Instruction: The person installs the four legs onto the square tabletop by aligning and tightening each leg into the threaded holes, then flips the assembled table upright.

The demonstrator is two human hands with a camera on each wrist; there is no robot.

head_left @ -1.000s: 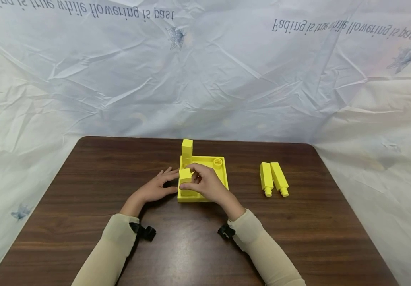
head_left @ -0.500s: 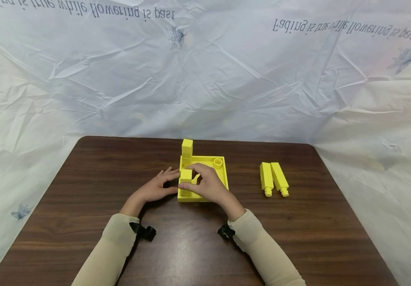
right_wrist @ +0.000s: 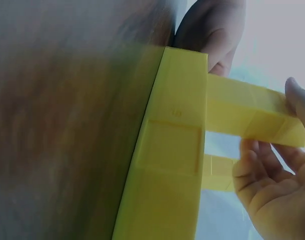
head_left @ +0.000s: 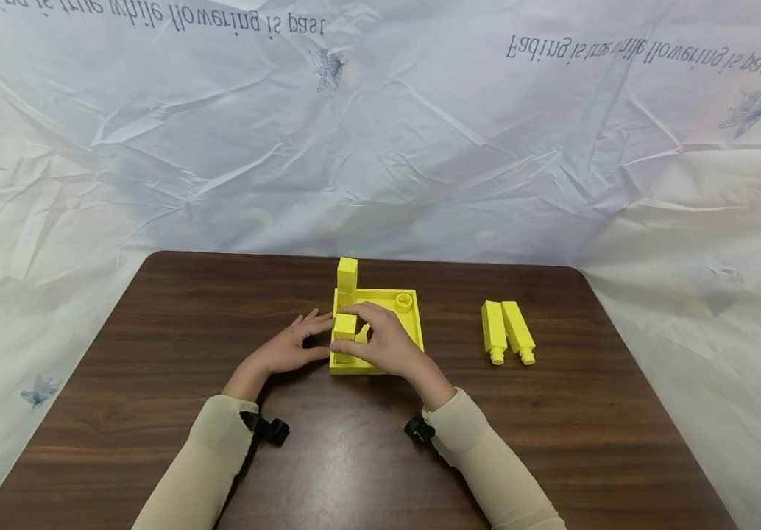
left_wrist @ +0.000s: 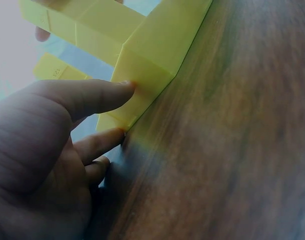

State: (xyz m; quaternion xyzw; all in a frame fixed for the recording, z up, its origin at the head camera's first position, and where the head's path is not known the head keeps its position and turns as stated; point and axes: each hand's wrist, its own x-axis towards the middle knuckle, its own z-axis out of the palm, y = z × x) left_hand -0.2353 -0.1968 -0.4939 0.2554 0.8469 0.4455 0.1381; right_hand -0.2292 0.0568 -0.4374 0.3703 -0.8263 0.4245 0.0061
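Observation:
A yellow square tabletop piece with a raised rim (head_left: 357, 370) lies on the brown table in the head view, a round threaded socket (head_left: 403, 302) showing at its far right corner. Upright at its near left corner stands a square yellow leg (head_left: 344, 325). My right hand (head_left: 383, 338) pinches this leg near its top between thumb and fingers; the right wrist view shows the leg (right_wrist: 242, 102) straight against the tabletop piece. My left hand (head_left: 288, 348) rests at the left side, thumb and fingertips touching the rim wall (left_wrist: 147, 75). Another leg (head_left: 347, 276) stands at the far left corner.
Two loose yellow legs (head_left: 494, 327) with threaded ends lie side by side to the right on the table (head_left: 586, 412). A white printed sheet (head_left: 380, 162) hangs behind the table and along its sides.
The leg under my right hand has turned slightly and shifted from a small tilt to upright over the corner. My left hand has stayed in place.

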